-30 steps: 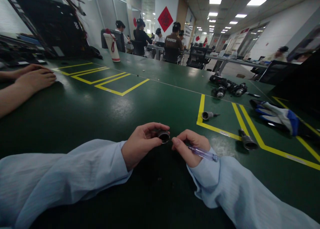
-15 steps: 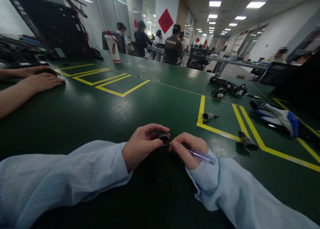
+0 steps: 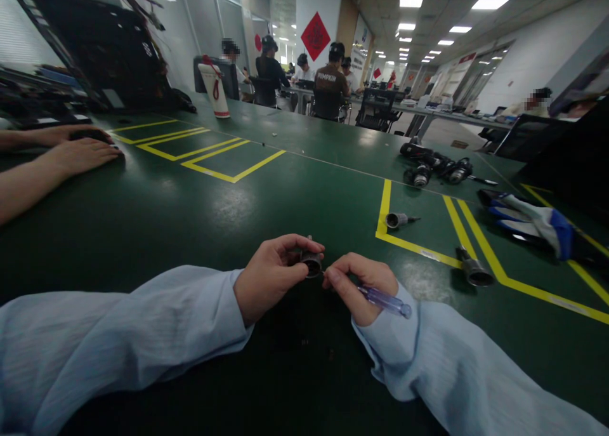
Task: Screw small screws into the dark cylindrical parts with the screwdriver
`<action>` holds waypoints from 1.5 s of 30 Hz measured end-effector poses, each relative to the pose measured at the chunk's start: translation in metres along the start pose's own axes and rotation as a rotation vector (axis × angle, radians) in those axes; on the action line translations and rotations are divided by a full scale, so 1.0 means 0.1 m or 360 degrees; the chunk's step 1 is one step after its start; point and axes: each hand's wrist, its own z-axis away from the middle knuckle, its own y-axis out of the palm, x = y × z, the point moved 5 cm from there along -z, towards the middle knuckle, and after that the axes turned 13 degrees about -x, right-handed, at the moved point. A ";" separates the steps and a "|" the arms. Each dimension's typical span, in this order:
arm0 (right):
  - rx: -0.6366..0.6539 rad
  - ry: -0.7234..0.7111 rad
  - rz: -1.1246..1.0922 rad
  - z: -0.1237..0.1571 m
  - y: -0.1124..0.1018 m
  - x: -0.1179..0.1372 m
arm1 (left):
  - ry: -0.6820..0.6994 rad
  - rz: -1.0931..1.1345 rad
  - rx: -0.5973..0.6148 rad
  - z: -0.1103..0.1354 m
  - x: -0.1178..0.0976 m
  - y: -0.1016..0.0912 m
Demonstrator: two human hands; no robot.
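Above the green table, my left hand grips a dark metal cup-shaped part between thumb and fingers. The part's round open end faces me and to the right; a small stub shows over my fingers. My right hand is closed around a small screwdriver with a clear purple handle. Its thin tip points at the rim of the part, but I cannot tell whether they touch. Two similar metal parts lie farther right: a small one inside the yellow tape and a larger one across the tape.
Black motor-like devices lie at the back right, near blue and white gloves. A white tumbler stands at the far edge. Another person's hands rest at the left, one on a dark mouse. Tiny bits lie on the table.
The cup-shaped part has tilted slightly in my left hand, so its stub now shows above the fingers. The screwdriver and right hand have barely moved.
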 end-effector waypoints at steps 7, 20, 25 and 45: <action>-0.0010 -0.0041 -0.0020 0.00 0.00 0.00 | -0.0006 0.0010 -0.0032 0.00 0.00 0.00; -0.0049 -0.0190 0.0151 0.02 0.03 0.07 | 0.0039 -0.0006 -0.0026 -0.01 0.00 0.00; -0.0041 -0.0236 0.0121 0.03 0.04 0.08 | 0.0077 -0.0050 -0.0044 -0.02 0.00 -0.02; 0.0507 0.1127 -0.1096 0.03 0.18 -0.22 | 0.0042 -0.0115 -0.0017 -0.02 -0.02 0.00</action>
